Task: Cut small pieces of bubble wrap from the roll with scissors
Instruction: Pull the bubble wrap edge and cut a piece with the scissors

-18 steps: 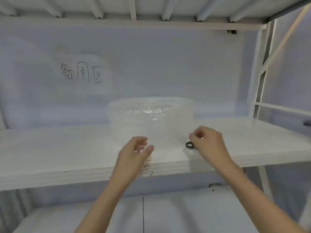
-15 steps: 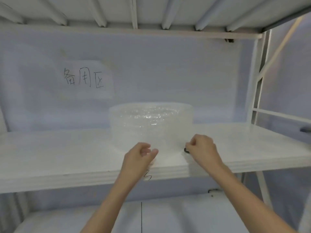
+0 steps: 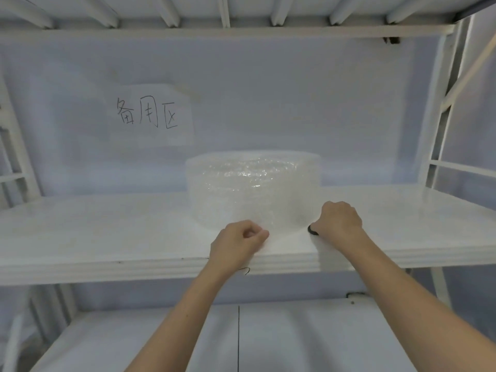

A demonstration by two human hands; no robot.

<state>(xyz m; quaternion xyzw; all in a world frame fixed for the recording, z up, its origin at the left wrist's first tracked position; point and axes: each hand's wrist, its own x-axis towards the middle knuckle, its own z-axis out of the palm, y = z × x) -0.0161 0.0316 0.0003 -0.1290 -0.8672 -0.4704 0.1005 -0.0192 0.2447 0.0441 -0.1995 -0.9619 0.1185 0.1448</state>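
Note:
A clear roll of bubble wrap [image 3: 253, 186] stands on its end in the middle of a white shelf [image 3: 107, 237]. A loose flap of wrap hangs down its front toward the shelf edge. My left hand [image 3: 239, 242] pinches the lower left edge of that flap between thumb and curled fingers. My right hand [image 3: 339, 220] is curled over the black-handled scissors [image 3: 311, 230] lying on the shelf just right of the roll. Only one black handle loop shows; the blades are hidden under my hand.
A paper sign with handwritten characters [image 3: 147, 114] is stuck to the back wall. Another shelf board runs overhead. White metal frame posts [image 3: 440, 108] stand at the right and left. A lower white surface [image 3: 188, 339] lies beneath the shelf.
My left hand has closed from loosely open to a pinch on the wrap's flap. My right hand has settled down over the scissors, covering more of the handle.

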